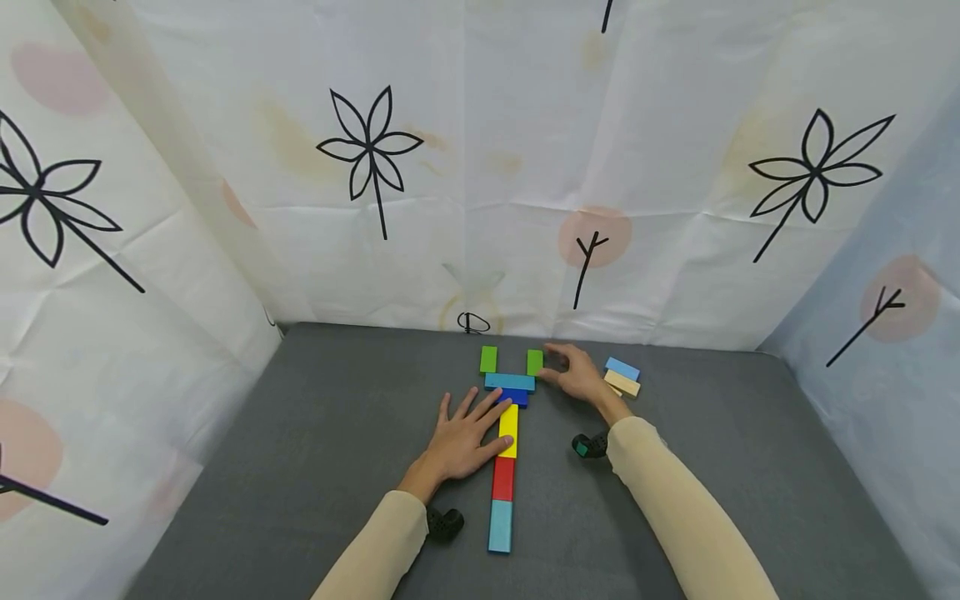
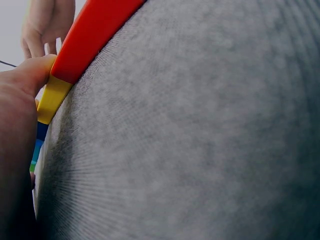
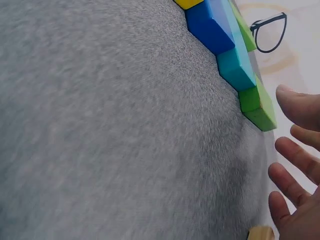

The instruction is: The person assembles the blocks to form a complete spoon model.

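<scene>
On a grey surface, coloured blocks form a Y-like figure. Its stem runs from a light blue block (image 1: 500,527) through a red block (image 1: 503,479) to a yellow block (image 1: 509,423). Above lie a dark blue block (image 1: 517,398) and a wider light blue block (image 1: 510,382), topped by a left green block (image 1: 488,359) and a right green block (image 1: 535,362). My left hand (image 1: 459,440) is spread, its thumb on the yellow block and fingertips at the dark blue one. Beside the right green block, my right hand (image 1: 576,375) has parted fingers; the right wrist view (image 3: 300,170) shows nothing held.
To the right of my right hand lie a blue block (image 1: 622,368) and pale wooden blocks (image 1: 626,384), partly overlapping in view. A patterned white cloth (image 1: 510,167) stands behind the grey surface (image 1: 337,467). Dark wrist devices (image 1: 589,446) hang at both cuffs.
</scene>
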